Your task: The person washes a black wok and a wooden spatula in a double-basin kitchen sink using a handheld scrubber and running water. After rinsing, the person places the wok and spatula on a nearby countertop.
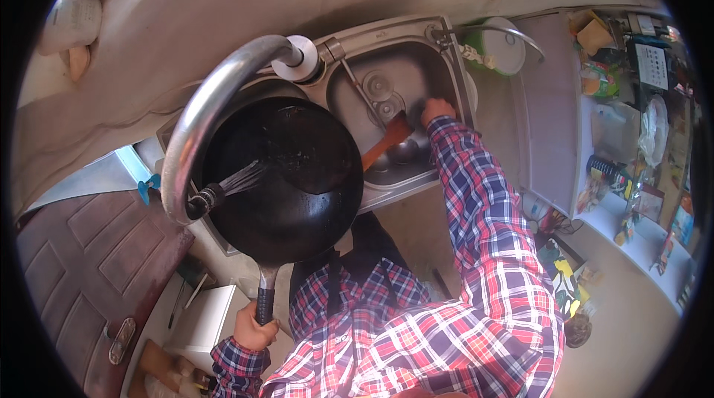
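Observation:
My left hand grips the black-wrapped handle of a large dark wok, which is over the left part of a steel double sink. Water streams into the wok from a curved metal faucet. In the right basin, my right hand reaches down near the far right wall beside a dark, blurred thing; whether it holds this cannot be told. Close by lies a wooden spatula, its handle end hidden behind the wok. Round metal bowls are under the spatula.
Two round drain fittings and a thin metal rod show in the right basin. A second thin metal spout arches at the sink's right corner near a green-and-white container. Packed shelves stand right; a brown panelled door is left.

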The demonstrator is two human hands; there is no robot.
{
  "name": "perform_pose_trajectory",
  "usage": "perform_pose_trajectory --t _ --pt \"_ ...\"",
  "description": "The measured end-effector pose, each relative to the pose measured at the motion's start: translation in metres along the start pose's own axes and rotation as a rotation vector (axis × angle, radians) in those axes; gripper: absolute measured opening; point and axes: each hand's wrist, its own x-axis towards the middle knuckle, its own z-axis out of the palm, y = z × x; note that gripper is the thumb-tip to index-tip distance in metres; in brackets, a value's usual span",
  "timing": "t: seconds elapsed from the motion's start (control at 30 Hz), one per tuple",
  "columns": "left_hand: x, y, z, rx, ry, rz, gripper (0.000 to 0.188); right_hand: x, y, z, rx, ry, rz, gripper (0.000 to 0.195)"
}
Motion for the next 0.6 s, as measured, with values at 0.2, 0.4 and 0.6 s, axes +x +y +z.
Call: perform_pose_trajectory --t 0.2,0.4,0.6 --pt "0.001 0.006 0.003 -0.027 -0.001 -0.005 0.017 -0.010 -0.002 0.043 -0.014 -0.128 -0.016 0.032" --pt "0.004 -0.005 0.005 -0.022 0.000 0.007 0.017 -0.048 -0.012 0.007 0.182 -0.058 0.014 0.041" --pt "0.007 -0.007 0.007 -0.007 0.005 0.013 0.019 -0.088 -0.023 0.015 0.192 -0.249 -0.336 0.039"
